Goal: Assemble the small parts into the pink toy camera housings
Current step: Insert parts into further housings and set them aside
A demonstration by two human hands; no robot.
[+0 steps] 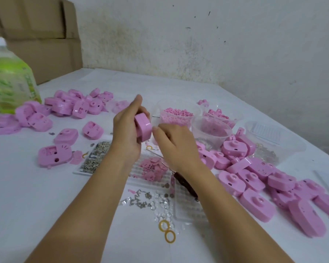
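My left hand (126, 128) grips a pink toy camera housing (143, 127) above the table, tilted on its edge. My right hand (174, 143) is right beside it with fingers curled, fingertips touching the housing's right side; whatever small part it may pinch is hidden. Below the hands lie a clear gridded tray (152, 179) with small pink parts (154, 168), a tray of small grey metal pieces (95, 158), and loose screws and clear lenses (152, 200).
Piles of pink housings lie at left (65, 107) and right (264, 179). Clear tubs hold pink pellets (177, 112) and other parts (211, 131). A green-labelled bag (10, 82) and cardboard boxes (36, 35) stand at back left. Yellow rings (167, 230) lie near the front.
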